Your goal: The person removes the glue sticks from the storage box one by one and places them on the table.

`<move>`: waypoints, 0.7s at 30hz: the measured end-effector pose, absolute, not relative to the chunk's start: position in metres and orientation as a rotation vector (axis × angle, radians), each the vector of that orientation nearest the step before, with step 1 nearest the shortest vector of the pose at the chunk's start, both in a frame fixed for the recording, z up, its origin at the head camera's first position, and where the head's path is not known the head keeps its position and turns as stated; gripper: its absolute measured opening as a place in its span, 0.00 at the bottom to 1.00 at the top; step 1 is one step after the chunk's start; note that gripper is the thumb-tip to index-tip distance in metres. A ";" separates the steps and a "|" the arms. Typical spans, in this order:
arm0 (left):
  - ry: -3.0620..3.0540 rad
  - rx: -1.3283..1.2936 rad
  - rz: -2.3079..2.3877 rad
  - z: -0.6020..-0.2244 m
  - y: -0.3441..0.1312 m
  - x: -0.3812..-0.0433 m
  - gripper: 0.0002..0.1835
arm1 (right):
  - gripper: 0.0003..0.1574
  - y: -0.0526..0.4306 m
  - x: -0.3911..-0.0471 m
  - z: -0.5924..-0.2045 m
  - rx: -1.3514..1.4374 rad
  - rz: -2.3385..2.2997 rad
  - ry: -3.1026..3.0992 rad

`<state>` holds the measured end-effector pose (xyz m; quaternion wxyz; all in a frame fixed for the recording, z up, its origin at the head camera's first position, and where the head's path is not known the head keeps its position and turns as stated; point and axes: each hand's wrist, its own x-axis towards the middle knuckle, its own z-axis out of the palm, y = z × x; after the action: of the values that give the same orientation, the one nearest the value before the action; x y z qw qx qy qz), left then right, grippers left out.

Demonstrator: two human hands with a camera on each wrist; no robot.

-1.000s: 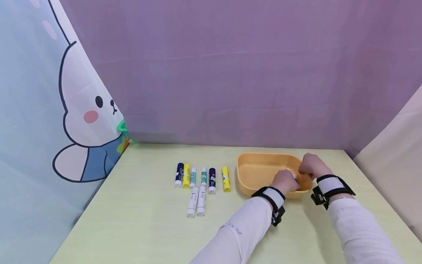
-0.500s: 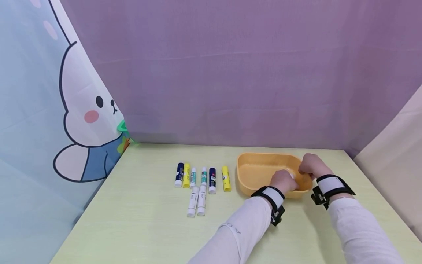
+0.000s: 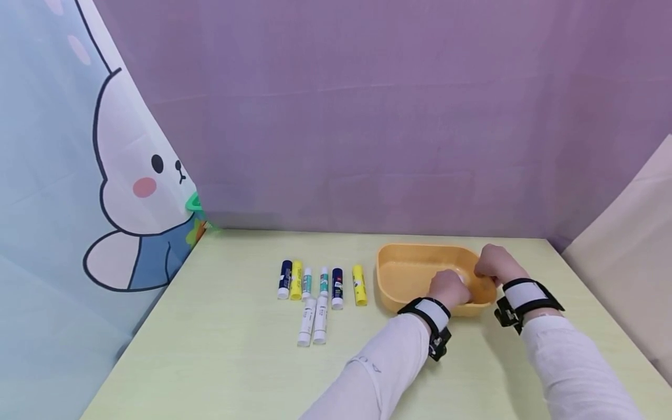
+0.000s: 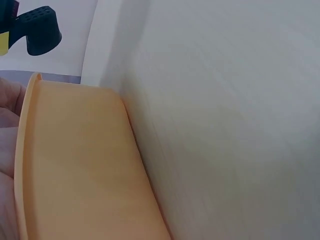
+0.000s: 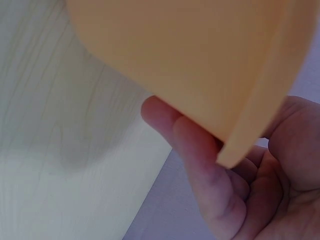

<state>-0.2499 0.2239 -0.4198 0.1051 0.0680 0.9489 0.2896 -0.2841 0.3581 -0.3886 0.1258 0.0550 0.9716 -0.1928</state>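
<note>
An orange plastic basin sits on the table at the right in the head view. My left hand reaches into it over the near side, fingers curled. It holds a small white thing, mostly hidden, whose kind I cannot tell. In the left wrist view, parts of fingers show behind the basin's rim. My right hand grips the right end of the basin. The right wrist view shows fingers against the outside of its wall, below the rim.
Left of the basin, several glue sticks lie in a row: navy, yellow, teal and white, navy, yellow. Two white tubes lie in front. A purple curtain hangs behind the table.
My left hand has shifted slightly left inside the basin, and the white thing has moved with it. My right hand and the basin stay put.
</note>
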 end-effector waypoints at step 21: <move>2.765 0.413 0.990 -0.396 0.185 -0.264 0.17 | 0.02 0.359 -0.287 -0.390 0.225 -0.529 2.791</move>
<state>-0.2638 0.1845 -0.3961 0.0879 0.1386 0.9286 0.3327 -0.2873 0.3586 -0.3897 0.1457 0.0780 0.9690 -0.1837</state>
